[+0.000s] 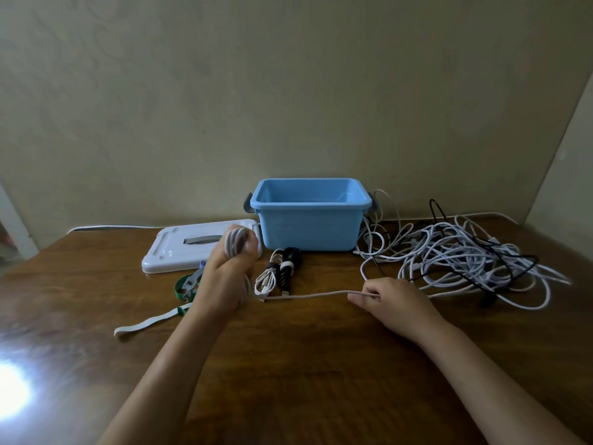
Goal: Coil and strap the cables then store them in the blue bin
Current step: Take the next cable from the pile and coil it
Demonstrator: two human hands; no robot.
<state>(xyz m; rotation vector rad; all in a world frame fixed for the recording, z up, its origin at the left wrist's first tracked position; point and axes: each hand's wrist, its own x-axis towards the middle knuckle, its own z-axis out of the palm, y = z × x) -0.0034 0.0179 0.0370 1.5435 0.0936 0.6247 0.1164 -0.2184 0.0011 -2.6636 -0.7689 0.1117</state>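
Wooden table [288, 364] against plain beige wall [288, 91], glare at left.

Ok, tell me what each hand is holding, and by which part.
Both hold one white cable. The left hand grips its coiled loops, wrapped around the fingers. The right hand pinches the straight free run near its loose end.

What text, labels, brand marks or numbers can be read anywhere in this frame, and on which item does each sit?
None can be read.
Blue bin: plain walls, no label shows.
White lid: raised moulding only, no legible mark.
Green and white strap: no print that can be made out.
Strapped cable bundles and their plugs: too small and blurred to show any marking.
Coil gripped in the left hand: motion-blurred.
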